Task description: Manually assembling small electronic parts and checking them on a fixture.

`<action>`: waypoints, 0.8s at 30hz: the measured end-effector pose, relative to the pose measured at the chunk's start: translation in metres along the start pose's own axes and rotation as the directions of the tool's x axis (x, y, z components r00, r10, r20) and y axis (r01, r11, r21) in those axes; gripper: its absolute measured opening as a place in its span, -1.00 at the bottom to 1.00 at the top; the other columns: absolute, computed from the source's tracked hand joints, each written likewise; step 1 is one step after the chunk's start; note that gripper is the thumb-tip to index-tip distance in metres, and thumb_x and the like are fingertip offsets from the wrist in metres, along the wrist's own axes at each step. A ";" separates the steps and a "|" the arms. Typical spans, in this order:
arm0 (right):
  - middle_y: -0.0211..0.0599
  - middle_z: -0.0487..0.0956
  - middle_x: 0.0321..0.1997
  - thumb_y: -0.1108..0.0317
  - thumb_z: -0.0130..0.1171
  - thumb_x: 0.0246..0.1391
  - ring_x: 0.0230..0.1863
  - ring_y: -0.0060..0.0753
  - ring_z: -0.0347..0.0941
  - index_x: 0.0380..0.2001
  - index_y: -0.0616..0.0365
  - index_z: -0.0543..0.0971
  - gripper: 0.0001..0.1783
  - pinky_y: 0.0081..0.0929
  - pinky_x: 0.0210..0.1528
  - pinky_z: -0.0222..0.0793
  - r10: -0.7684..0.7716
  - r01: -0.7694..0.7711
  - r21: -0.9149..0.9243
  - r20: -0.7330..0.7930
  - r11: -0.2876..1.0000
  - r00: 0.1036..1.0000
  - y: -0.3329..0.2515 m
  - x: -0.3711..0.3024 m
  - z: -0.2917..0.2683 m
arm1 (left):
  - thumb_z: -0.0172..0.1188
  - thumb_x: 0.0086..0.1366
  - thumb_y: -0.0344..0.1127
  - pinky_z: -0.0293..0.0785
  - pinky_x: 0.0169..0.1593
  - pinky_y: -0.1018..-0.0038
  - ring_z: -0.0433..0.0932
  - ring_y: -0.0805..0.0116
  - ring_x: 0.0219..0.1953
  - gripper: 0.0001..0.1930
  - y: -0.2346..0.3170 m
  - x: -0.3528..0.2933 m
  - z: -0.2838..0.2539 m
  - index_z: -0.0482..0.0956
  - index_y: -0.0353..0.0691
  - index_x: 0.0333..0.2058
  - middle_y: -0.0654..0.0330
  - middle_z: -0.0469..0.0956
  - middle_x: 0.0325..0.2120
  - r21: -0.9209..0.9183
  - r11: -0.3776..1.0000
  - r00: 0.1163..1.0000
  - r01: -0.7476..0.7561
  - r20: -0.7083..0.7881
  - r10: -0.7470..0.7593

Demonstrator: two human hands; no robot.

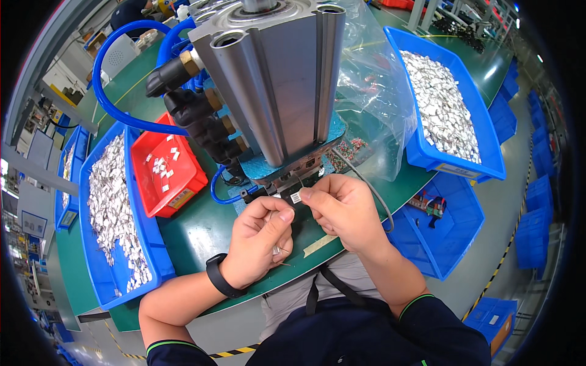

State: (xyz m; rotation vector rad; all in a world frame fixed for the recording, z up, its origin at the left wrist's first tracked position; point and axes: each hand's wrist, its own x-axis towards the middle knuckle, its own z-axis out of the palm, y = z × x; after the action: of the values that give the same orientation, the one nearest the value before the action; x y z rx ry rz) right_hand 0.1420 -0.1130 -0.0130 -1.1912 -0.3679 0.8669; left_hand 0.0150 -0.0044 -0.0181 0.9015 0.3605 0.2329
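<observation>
1. We see blue bins (453, 116) flanking the grey press (278, 79), leaving only a narrow green bench (201, 229) gap.
2. Our right hand (345, 210) pinches the small silver part (295, 197) just below the press; our left hand (262, 241) is curled shut on thin wire parts (276, 250).

counter (201, 229) dark green | left bin (155, 256) blue, holding silvery-white pieces | small tray (183, 183) red | right bin (482, 152) blue | hoses (107, 97) blue | press body (274, 73) grey metal | wristband (218, 276) black | sleeves (421, 317) navy with green trim
</observation>
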 end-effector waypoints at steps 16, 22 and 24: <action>-0.42 0.40 -0.66 0.45 0.20 0.03 -0.75 -0.78 0.14 -0.47 0.27 0.48 -0.87 -0.74 -0.75 -0.05 0.058 -0.059 0.071 0.014 0.996 0.998 -0.004 0.002 0.002 | 0.02 0.36 -0.37 0.07 -0.70 0.62 0.11 0.60 -0.76 -0.91 0.000 0.000 -0.001 0.37 -0.25 -0.23 0.31 0.27 -0.71 0.006 1.000 1.000 0.002 0.002 -0.002; -0.39 0.44 -0.62 0.48 0.14 0.03 -0.72 -0.75 0.22 -0.43 0.26 0.48 -0.93 -0.74 -0.74 -0.02 0.037 -0.038 0.011 0.033 0.999 0.999 0.000 -0.003 -0.002 | -0.02 0.38 -0.31 0.03 -0.76 0.62 0.09 0.56 -0.82 -0.90 -0.002 0.001 -0.001 0.36 -0.19 -0.25 0.28 0.22 -0.73 0.055 0.998 1.000 -0.011 0.009 0.010; -0.36 0.46 -0.61 0.49 0.12 0.03 -0.71 -0.70 0.28 -0.43 0.25 0.47 -0.95 -0.74 -0.74 0.04 0.036 -0.043 0.073 0.089 0.996 0.995 0.002 -0.004 -0.005 | -0.03 0.38 -0.28 0.02 -0.76 0.61 0.09 0.55 -0.82 -0.88 -0.002 0.000 -0.002 0.36 -0.19 -0.24 0.28 0.22 -0.73 0.058 0.998 1.000 -0.009 -0.001 0.009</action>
State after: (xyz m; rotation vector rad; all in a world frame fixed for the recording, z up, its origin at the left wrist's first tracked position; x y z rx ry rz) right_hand 0.1417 -0.1192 -0.0155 -1.0963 -0.3810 0.9615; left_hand 0.0147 -0.0046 -0.0208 0.9607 0.3656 0.2321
